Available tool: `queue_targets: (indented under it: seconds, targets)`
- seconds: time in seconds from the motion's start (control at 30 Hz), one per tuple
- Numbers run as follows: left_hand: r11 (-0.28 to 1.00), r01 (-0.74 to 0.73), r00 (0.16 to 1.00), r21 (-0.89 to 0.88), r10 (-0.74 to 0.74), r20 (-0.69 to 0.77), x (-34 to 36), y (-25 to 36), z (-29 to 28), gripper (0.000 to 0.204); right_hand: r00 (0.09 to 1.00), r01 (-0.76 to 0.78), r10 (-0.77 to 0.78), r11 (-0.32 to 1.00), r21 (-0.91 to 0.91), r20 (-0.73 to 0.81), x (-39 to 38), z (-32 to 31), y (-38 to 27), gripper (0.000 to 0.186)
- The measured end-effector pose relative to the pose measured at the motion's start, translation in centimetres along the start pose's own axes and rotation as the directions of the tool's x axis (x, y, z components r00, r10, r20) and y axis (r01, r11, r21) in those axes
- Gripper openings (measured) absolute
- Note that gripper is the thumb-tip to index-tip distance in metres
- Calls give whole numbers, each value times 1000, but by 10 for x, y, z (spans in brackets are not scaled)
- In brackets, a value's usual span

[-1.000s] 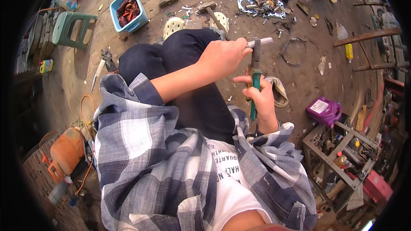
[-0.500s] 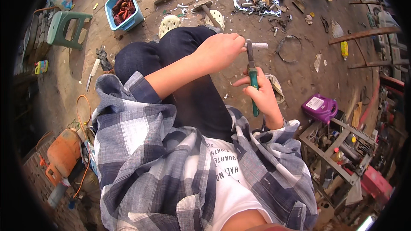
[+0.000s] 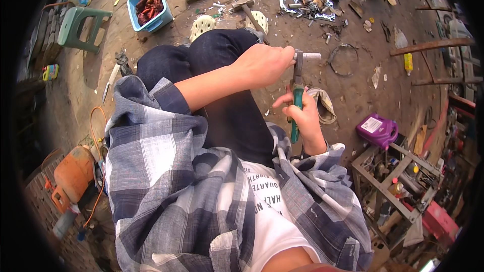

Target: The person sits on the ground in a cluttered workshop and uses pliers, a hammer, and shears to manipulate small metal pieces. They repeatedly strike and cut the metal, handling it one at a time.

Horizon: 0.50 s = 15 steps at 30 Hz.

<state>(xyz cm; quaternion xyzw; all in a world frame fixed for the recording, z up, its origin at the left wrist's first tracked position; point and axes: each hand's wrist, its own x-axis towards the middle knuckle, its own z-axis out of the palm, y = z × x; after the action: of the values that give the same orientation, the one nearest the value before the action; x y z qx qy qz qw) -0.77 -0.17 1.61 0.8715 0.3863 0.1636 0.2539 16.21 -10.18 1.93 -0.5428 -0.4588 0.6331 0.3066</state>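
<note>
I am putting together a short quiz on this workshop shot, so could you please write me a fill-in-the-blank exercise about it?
1. The right hand grips a tool whose handle is ____ in colour.
2. The left hand closes over the tool's metal ____ end.
3. The jug on the ground to the person's right is ____.
4. The blue tub stands beside a green ____.

Missing words: green; top; purple; stool

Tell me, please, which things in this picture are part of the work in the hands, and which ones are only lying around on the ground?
In hand:
left hand on a small metal piece
right hand gripping green-handled pliers, which clamp that piece

Lying about:
hammer
blue bin of reddish parts
green stool
purple jug
metal ring
</note>
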Motion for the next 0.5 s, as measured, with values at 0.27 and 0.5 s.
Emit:
queue_targets:
  seconds: [0.27, 0.5]
  targets:
    - [996, -81, 996, -47, 80, -37, 23, 3, 31, 23, 990, -17, 20, 1000, 20, -141, -8, -11, 13, 29]
    - [1000, -2, 997, -13, 1, -73, 0, 5, 17, 25, 995, 24, -15, 995, 94, -95, -7, 11, 11, 31]
